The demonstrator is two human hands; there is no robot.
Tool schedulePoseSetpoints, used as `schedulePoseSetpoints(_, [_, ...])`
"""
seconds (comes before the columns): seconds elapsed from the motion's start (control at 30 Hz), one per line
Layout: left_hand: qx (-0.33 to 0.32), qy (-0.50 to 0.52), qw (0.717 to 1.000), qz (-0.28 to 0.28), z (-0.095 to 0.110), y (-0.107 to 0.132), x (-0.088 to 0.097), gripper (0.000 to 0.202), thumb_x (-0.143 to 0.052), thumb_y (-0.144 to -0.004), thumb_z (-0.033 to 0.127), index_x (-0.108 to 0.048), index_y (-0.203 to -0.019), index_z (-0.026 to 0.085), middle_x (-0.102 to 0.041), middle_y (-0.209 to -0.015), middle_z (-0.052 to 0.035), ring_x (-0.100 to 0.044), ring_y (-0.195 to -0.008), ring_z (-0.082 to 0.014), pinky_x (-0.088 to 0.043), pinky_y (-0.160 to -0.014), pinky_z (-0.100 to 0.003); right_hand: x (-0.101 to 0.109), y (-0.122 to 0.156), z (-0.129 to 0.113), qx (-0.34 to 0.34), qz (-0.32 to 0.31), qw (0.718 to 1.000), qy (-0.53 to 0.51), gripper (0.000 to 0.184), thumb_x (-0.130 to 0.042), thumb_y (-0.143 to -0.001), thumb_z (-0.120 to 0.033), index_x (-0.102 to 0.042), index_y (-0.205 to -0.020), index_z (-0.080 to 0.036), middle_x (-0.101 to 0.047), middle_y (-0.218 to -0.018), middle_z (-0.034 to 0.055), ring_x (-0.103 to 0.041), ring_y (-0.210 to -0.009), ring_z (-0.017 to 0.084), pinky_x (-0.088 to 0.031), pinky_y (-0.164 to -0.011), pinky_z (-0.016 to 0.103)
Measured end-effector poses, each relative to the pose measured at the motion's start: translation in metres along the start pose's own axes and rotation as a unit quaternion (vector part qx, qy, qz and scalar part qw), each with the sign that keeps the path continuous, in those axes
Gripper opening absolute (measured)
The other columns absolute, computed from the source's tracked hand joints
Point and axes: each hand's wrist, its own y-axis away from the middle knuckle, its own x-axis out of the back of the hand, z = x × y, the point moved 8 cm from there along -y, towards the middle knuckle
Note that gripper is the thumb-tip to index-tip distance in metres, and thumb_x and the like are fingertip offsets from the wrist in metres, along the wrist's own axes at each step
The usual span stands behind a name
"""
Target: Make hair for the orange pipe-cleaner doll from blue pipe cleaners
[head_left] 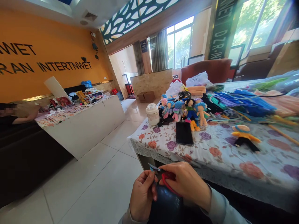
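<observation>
My left hand (142, 196) is curled closed, its fingertips pinching a small blue piece (152, 169) just below the table edge. My right hand (187, 182) is closed on red-handled scissors (167, 179), whose blades point left at the blue piece. Both hands hover over a dark blue object (167, 205) in my lap. On the floral tablecloth (210, 152) ahead lie a black phone (184, 133), a yellow-and-black doll (245, 136) and a row of several small yarn dolls (184, 109).
A white lidded jar (152, 114) stands at the table's left corner. Heaps of blue, green and pink pipe cleaners (243, 104) fill the right side. A white counter (86, 124) with clutter stands left across tiled floor; a person's arm (25, 116) rests there.
</observation>
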Motion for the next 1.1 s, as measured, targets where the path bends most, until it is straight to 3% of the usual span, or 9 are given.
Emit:
schedulePoseSetpoints(0.13, [-0.013, 0.006, 1.0, 0.0, -0.001, -0.001, 0.001, 0.036, -0.081, -0.062, 0.042, -0.058, -0.064, 0.015, -0.055, -0.049, 0.0056, -0.035, -0.032, -0.0019, -0.029, -0.03, -0.015, -0.007, 0.0, 0.004, -0.005, -0.013, 1.0, -0.007, 0.021, -0.053, -0.082, -0.019, -0.073, -0.086, -0.025, -0.073, -0.071, -0.0002, -0.065, -0.063, 0.014, -0.042, -0.063, 0.022])
schedulePoseSetpoints(0.3, [-0.019, 0.055, 0.998, 0.026, 0.001, 0.001, 0.004, 0.038, -0.087, -0.054, 0.037, -0.058, -0.065, 0.015, -0.06, -0.056, 0.0041, -0.046, -0.041, -0.0055, -0.041, -0.037, -0.017, -0.009, -0.004, 0.017, -0.059, 0.02, 0.998, -0.005, 0.025, -0.061, -0.078, -0.026, -0.065, -0.102, -0.023, -0.072, -0.069, -0.0011, -0.066, -0.066, 0.019, -0.04, -0.06, 0.026])
schedulePoseSetpoints(0.4, [-0.036, 0.081, 0.994, 0.058, 0.007, 0.005, 0.008, 0.038, -0.09, -0.049, 0.033, -0.06, -0.064, 0.015, -0.062, -0.057, 0.0038, -0.053, -0.047, -0.0075, -0.047, -0.044, -0.019, -0.001, -0.013, 0.018, -0.065, 0.039, 0.997, -0.01, 0.022, -0.067, -0.074, -0.033, -0.059, -0.091, -0.022, -0.067, -0.064, -0.0029, -0.062, -0.061, 0.018, -0.037, -0.055, 0.026])
schedulePoseSetpoints(0.53, [-0.061, 0.111, 0.988, 0.085, 0.013, 0.01, 0.012, 0.04, -0.092, -0.042, 0.033, -0.061, -0.057, 0.013, -0.067, -0.058, 0.0002, -0.056, -0.046, -0.008, -0.049, -0.044, -0.02, 0.003, -0.027, 0.018, -0.055, 0.005, 0.998, -0.034, 0.018, -0.07, -0.07, -0.035, -0.058, -0.075, -0.023, -0.067, -0.065, -0.003, -0.06, -0.061, 0.016, -0.037, -0.056, 0.025])
schedulePoseSetpoints(0.73, [-0.031, 0.132, 0.984, 0.112, 0.005, 0.01, 0.016, 0.045, -0.094, -0.032, 0.035, -0.069, -0.06, 0.01, -0.068, -0.056, -0.0028, -0.059, -0.044, -0.0097, -0.052, -0.045, -0.021, -0.011, -0.028, 0.026, -0.042, -0.03, 0.998, -0.029, 0.017, -0.068, -0.07, -0.036, -0.064, -0.078, -0.022, -0.065, -0.062, -0.003, -0.057, -0.059, 0.014, -0.038, -0.054, 0.023])
schedulePoseSetpoints(0.97, [-0.049, 0.119, 0.988, 0.083, 0.004, 0.009, 0.014, 0.047, -0.092, -0.038, 0.038, -0.068, -0.067, 0.01, -0.065, -0.052, -0.0008, -0.057, -0.04, -0.0094, -0.049, -0.042, -0.021, -0.017, -0.016, 0.028, -0.039, -0.038, 0.996, -0.07, 0.016, -0.066, -0.071, -0.032, -0.067, -0.082, -0.021, -0.065, -0.064, -0.0026, -0.057, -0.06, 0.014, -0.042, -0.055, 0.022])
schedulePoseSetpoints(1.1, [-0.062, 0.113, 0.99, 0.065, 0.006, 0.008, 0.012, 0.045, -0.091, -0.042, 0.035, -0.058, -0.064, 0.015, -0.065, -0.05, 0.0007, -0.055, -0.036, -0.0098, -0.046, -0.038, -0.021, -0.016, -0.012, 0.031, -0.047, -0.04, 0.995, -0.082, 0.022, -0.066, -0.07, -0.031, -0.068, -0.09, -0.022, -0.066, -0.066, -0.0028, -0.057, -0.062, 0.014, -0.042, -0.056, 0.022])
